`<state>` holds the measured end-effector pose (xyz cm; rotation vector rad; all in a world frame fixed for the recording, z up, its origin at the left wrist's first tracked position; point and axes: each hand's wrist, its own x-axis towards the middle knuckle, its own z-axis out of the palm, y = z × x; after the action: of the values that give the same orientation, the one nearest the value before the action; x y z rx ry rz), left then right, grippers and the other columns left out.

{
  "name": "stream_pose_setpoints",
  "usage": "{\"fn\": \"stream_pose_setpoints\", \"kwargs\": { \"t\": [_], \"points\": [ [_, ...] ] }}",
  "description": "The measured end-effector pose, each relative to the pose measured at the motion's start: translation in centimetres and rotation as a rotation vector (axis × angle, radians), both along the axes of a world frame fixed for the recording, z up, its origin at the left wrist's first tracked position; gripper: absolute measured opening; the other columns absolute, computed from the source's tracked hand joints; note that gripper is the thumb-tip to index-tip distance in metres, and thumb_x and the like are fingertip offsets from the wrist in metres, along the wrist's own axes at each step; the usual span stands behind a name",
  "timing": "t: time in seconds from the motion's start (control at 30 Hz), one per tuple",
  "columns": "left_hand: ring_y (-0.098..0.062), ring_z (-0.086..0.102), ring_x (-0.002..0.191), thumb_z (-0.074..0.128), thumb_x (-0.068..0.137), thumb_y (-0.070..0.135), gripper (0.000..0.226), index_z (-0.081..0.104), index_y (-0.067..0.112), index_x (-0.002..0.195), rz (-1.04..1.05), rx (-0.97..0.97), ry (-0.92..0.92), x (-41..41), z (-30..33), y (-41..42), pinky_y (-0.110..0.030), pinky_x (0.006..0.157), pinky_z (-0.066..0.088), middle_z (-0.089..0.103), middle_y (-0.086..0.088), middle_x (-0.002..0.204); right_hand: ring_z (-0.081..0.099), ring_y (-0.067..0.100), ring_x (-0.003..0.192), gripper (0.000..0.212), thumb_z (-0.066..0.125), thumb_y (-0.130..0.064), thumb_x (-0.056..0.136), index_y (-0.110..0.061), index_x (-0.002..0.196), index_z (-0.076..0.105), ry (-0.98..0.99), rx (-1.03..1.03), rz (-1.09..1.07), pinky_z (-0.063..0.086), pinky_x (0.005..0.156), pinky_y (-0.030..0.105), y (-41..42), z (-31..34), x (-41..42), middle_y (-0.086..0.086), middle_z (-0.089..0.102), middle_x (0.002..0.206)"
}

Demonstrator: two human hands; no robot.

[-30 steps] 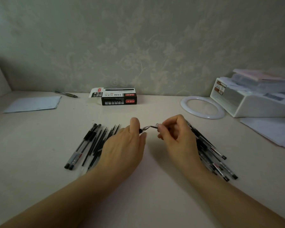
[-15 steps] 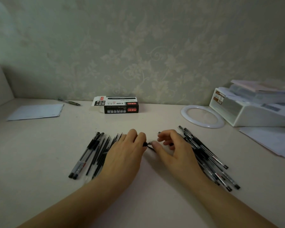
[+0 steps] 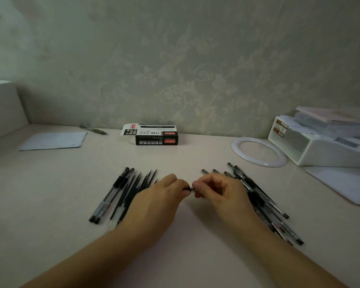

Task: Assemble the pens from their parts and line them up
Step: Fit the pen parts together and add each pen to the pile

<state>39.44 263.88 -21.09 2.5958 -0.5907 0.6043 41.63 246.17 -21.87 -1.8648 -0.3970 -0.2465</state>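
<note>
My left hand (image 3: 162, 196) and right hand (image 3: 220, 191) have dropped toward the counter (image 3: 50, 194), pinching one pen (image 3: 188, 189) together; its parts look nearly joined.

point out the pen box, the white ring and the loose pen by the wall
pen box (image 3: 156, 140): head view, on its black front face.
white ring (image 3: 237, 151): head view, on its left rim.
loose pen (image 3: 93, 129): head view, on the middle of its barrel.
</note>
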Motion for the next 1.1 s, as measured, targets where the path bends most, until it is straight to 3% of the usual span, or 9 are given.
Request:
{"fn": "stream_pose_setpoints", "kwargs": {
  "t": [0.1,0.23,0.33,0.47,0.7,0.77,0.87,1.0,1.1],
  "points": [
    [-0.013,0.057,0.081,0.034,0.099,0.043,0.031,0.058,0.031,0.115,0.0,0.006,0.034,0.3,-0.1,0.1,-0.033,0.063,0.046,0.052,0.009,0.098,0.07,0.012,0.073,0.007,0.07,-0.034,0.085,-0.029,0.083,0.074,0.01,0.004,0.018,0.057,0.079,0.032,0.0,0.0,0.0,-0.004,0.074,0.074],
    [-0.01,0.057,0.08,0.04,0.096,0.044,0.026,0.054,0.029,0.111,-0.073,-0.067,0.041,0.3,0.1,0.1,-0.033,0.064,0.048,0.053,0.013,0.096,0.066,0.008,0.07,0.026,0.06,-0.048,0.086,-0.026,0.082,0.074,-0.026,-0.111,0.013,0.054,0.074,0.032,-0.2,0.2,-0.4,-0.007,0.071,0.073],
    [-0.009,0.055,0.075,0.05,0.093,0.042,0.018,0.045,0.028,0.103,-0.133,-0.112,0.039,0.2,0.3,0.2,-0.034,0.063,0.049,0.054,0.015,0.089,0.065,0.011,0.071,0.018,0.063,-0.036,0.09,-0.023,0.084,0.074,0.004,-0.052,0.044,0.054,0.072,0.027,-0.5,0.5,-0.6,-0.003,0.071,0.074],
    [-0.012,0.054,0.069,0.047,0.096,0.035,0.011,0.053,0.025,0.095,-0.158,-0.088,0.009,0.1,0.6,0.4,-0.04,0.06,0.047,0.055,0.013,0.082,0.064,0.007,0.071,0.011,0.067,-0.02,0.091,-0.016,0.088,0.077,0.021,-0.045,0.095,0.05,0.07,0.015,-1.0,0.7,-0.7,-0.003,0.073,0.074],
    [-0.012,0.053,0.066,0.029,0.095,0.046,0.034,0.059,0.03,0.098,-0.094,0.007,0.038,0.1,0.3,0.6,-0.035,0.058,0.045,0.044,0.014,0.067,0.069,0.017,0.08,0.006,0.072,-0.019,0.087,-0.019,0.089,0.078,-0.001,-0.064,0.109,0.056,0.079,0.032,-1.4,0.7,-0.8,-0.002,0.075,0.081],
    [-0.01,0.053,0.068,0.022,0.093,0.051,0.039,0.056,0.032,0.099,-0.068,0.025,0.057,0.0,0.2,0.5,-0.032,0.059,0.044,0.047,0.015,0.068,0.07,0.016,0.081,0.008,0.074,-0.017,0.085,-0.02,0.092,0.078,-0.009,-0.069,0.114,0.057,0.079,0.03,-1.4,0.7,-0.8,-0.003,0.076,0.084],
    [-0.009,0.057,0.079,0.026,0.096,0.051,0.033,0.053,0.034,0.102,-0.05,0.014,0.06,-0.1,0.1,0.4,-0.034,0.066,0.048,0.059,0.015,0.088,0.069,0.009,0.082,0.018,0.077,-0.021,0.083,-0.027,0.1,0.075,0.002,-0.045,0.099,0.054,0.078,0.018,-1.2,0.6,-0.8,-0.01,0.075,0.092],
    [-0.006,0.055,0.071,0.032,0.095,0.05,0.022,0.045,0.035,0.105,-0.081,-0.031,0.032,-0.2,-0.1,0.2,-0.025,0.057,0.044,0.062,0.016,0.091,0.068,0.008,0.077,0.021,0.066,-0.05,0.081,-0.031,0.085,0.074,0.034,-0.024,0.044,0.055,0.077,0.024,-0.9,0.6,-1.0,-0.007,0.074,0.08],
    [-0.004,0.051,0.06,0.039,0.094,0.05,0.019,0.035,0.035,0.104,-0.114,-0.027,0.028,-0.3,-0.2,-0.1,-0.017,0.049,0.037,0.061,0.015,0.087,0.068,0.013,0.075,0.011,0.069,-0.037,0.087,-0.028,0.082,0.072,0.039,-0.064,0.038,0.056,0.078,0.031,-1.1,0.6,-1.0,-0.004,0.072,0.075]
  ]
}}
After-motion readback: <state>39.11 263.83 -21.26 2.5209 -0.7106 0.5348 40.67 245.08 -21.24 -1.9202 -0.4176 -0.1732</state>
